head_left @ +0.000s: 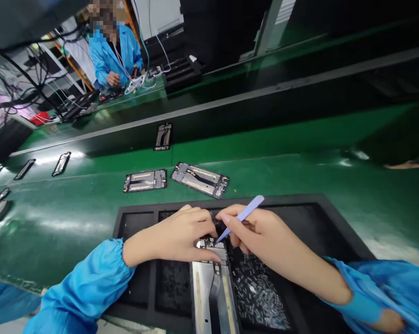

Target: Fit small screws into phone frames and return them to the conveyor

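An opened phone frame point(211, 287) lies lengthwise in the black foam tray point(338, 227) in front of me. My left hand point(176, 236) is curled over the frame's top end, fingers pressed on it. My right hand point(254, 227) pinches lavender plastic tweezers point(242, 217) whose tip touches the frame's top edge by the circuit board. Both of my sleeves are blue. Two more opened phone frames point(145, 180) point(199, 179) lie side by side on the green bench just beyond the tray.
A tray compartment right of the frame holds several small silvery parts point(261, 292). Phone frames point(162, 136) point(61, 163) ride the green conveyor behind. A person in a blue coat point(114, 53) works at the far left among cables. Black boxes point(181, 72) stand at the back.
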`<state>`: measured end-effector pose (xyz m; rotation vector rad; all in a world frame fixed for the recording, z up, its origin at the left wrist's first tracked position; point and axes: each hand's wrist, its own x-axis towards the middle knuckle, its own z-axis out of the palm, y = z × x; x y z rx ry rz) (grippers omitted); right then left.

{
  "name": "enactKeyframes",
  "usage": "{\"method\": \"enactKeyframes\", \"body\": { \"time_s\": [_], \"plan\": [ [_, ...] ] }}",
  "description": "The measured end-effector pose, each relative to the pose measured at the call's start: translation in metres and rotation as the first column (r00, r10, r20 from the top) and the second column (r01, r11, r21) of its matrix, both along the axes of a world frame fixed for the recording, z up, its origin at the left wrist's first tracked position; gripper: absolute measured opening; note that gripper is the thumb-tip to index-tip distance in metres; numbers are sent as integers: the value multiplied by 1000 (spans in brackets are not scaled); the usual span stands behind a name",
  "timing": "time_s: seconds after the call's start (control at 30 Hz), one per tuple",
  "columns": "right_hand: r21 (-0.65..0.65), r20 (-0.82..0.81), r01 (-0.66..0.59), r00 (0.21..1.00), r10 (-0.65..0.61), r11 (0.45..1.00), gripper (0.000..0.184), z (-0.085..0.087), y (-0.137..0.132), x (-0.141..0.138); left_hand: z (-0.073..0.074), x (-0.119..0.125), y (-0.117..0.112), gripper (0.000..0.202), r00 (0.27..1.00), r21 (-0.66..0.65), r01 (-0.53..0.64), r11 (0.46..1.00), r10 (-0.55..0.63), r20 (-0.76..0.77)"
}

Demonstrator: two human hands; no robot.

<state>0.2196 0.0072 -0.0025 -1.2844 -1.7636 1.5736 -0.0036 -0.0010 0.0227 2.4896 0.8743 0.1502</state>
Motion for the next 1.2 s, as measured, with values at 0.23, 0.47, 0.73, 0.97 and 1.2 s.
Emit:
{"method": "enactKeyframes", "body": {
  "time_s": [0.23,0.47,0.73,0.97,1.2],
  "plan": [
    [80,71,52,996,-57,995,37,4,-3,5,-12,-8,5,32,989,-52,47,998,-39,145],
    [30,59,9,998,-10,1000,31,6,-4,2,-10,-5,8,33,988,-55,38,998,-30,153],
    [355,56,-6,998,-15,935,25,10,11,37,-8,-1,3,25,992,39,19,999,-23,122],
    [834,278,-389,909,311,390,22,0,-4,68,-4,2,4,25,994,138,39,990,-52,92],
    [814,392,-496,853,344,301,46,-11,-18,70,-5,3,-1,19,973,-10,-122,992,122,195]
  ]
}}
